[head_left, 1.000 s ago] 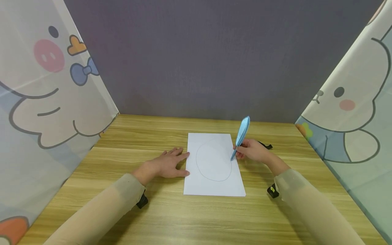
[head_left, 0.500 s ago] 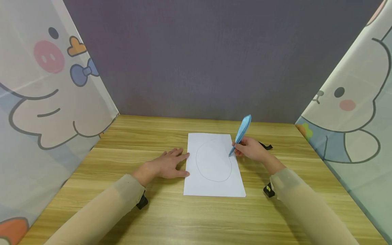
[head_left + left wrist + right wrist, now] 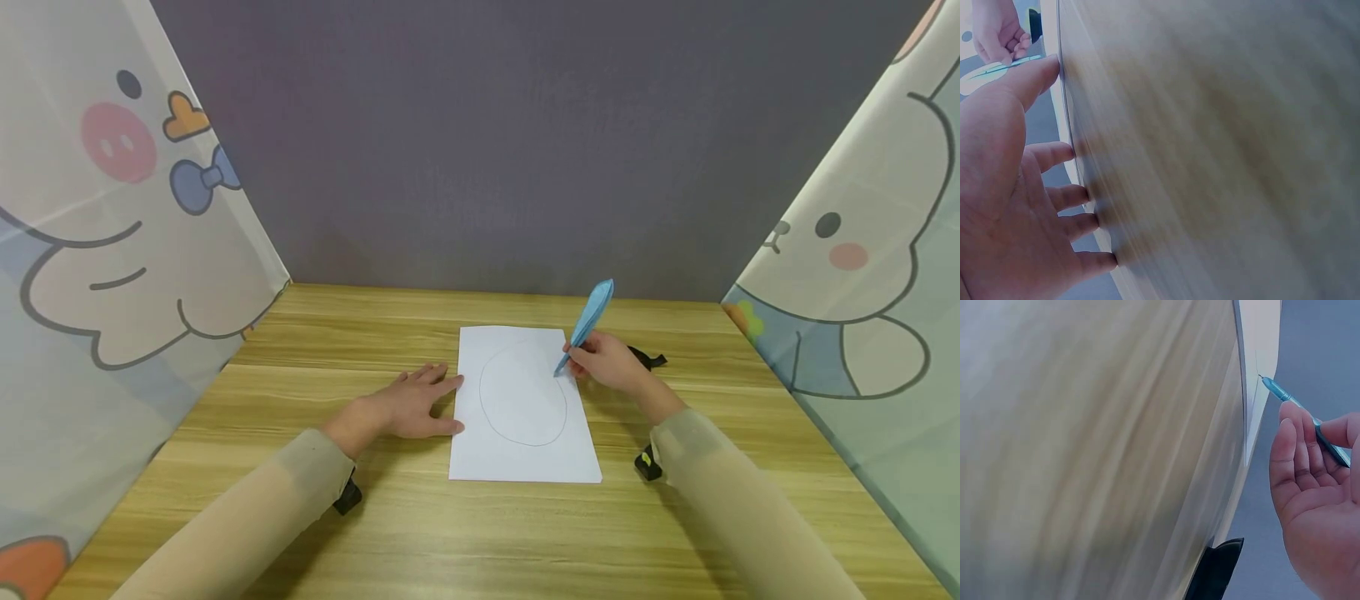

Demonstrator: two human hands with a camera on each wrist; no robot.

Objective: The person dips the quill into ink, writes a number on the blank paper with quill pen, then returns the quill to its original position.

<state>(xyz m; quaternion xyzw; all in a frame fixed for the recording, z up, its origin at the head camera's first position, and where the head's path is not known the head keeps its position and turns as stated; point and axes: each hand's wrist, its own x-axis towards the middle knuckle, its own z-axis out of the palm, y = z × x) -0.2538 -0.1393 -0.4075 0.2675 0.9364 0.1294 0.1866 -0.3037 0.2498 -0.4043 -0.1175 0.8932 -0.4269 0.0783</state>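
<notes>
One blue pen (image 3: pixel 591 315) farther up the paper (image 3: pixel 523 463)

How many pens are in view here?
1: a blue pen, held in the right grip, its tip at the right part of the white paper. No other pen shows, though one could be hidden.

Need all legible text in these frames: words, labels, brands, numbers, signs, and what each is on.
None readable in any view.
Paper: only a thin drawn curve, no letters or digits.
Blue pen: no lettering visible.
Black block by the right sleeve: yellow-green mark, too small to read.
Left panel, right panel: cartoon figures, no words.
</notes>
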